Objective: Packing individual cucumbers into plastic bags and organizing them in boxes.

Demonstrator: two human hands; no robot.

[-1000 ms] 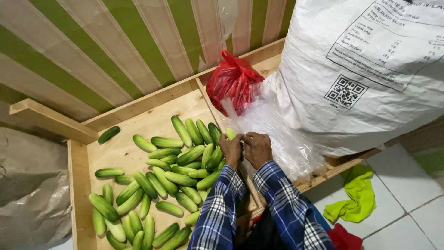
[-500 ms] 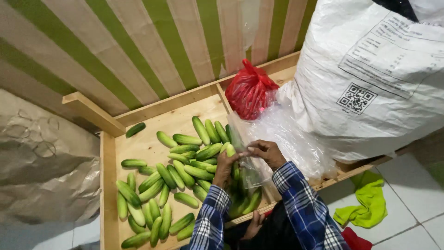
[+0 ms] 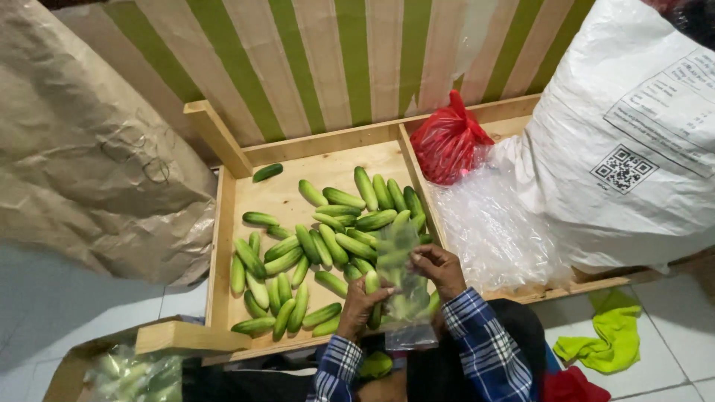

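A person in blue plaid sleeves holds a clear plastic bag (image 3: 398,286) upright over the near edge of a shallow wooden tray (image 3: 221,246). The left hand (image 3: 363,304) grips the bag's left side at about 7 o'clock of it, the right hand (image 3: 441,269) pinches its upper right edge at 2 o'clock. Green shapes show through the film. Loose cucumbers (image 3: 328,238) lie spread across the tray, one apart near the far left corner. At 1 o'clock from the hands sits a knotted red bag (image 3: 449,141), with a big white sack (image 3: 625,141) at 2 o'clock. Crumpled brown paper (image 3: 89,141) lies at 10 o'clock; a yellow-green cloth (image 3: 607,342) is on the tiled floor at 4 o'clock.
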